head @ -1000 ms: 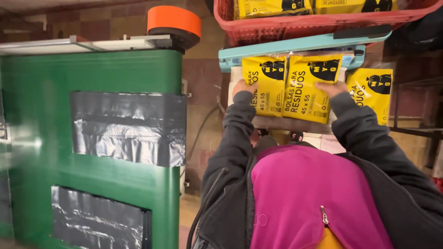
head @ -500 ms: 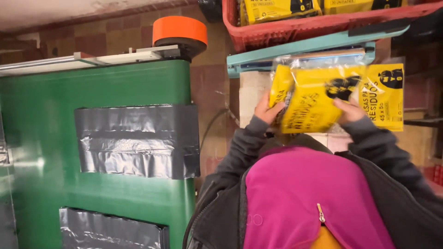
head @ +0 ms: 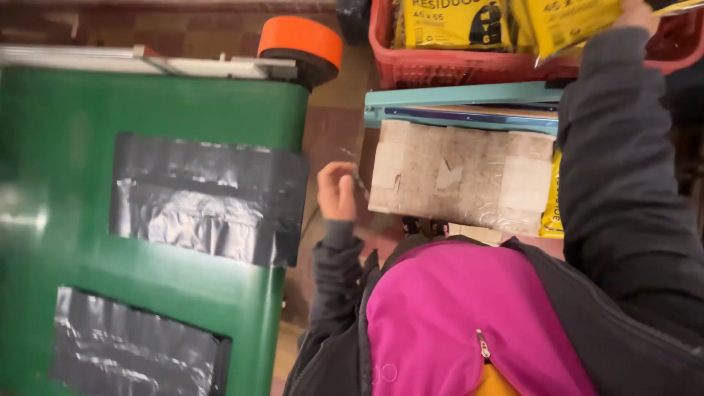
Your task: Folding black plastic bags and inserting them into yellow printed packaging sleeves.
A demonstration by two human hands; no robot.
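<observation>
My right hand [head: 635,13] is raised to the top right and grips a yellow plastic packet [head: 568,26] over the red basket [head: 469,70], where more yellow packets [head: 451,22] lie. My left hand [head: 337,191] hangs lower with curled fingers and nothing in it, beside the left end of a cardboard-covered block [head: 462,176]. Above that block runs a teal sealing bar [head: 462,99]. Another yellow packet [head: 551,213] peeks out at the block's right edge, partly hidden by my dark sleeve.
A tall green machine [head: 147,99] with black plastic film panels [head: 205,198] fills the left side. An orange roll [head: 301,40] sits on its top right corner. My pink and dark jacket [head: 455,323] fills the bottom.
My right hand lifted a yellow packet from the sealer up to the red basket. My left hand let go and dropped beside the block, which now shows bare.
</observation>
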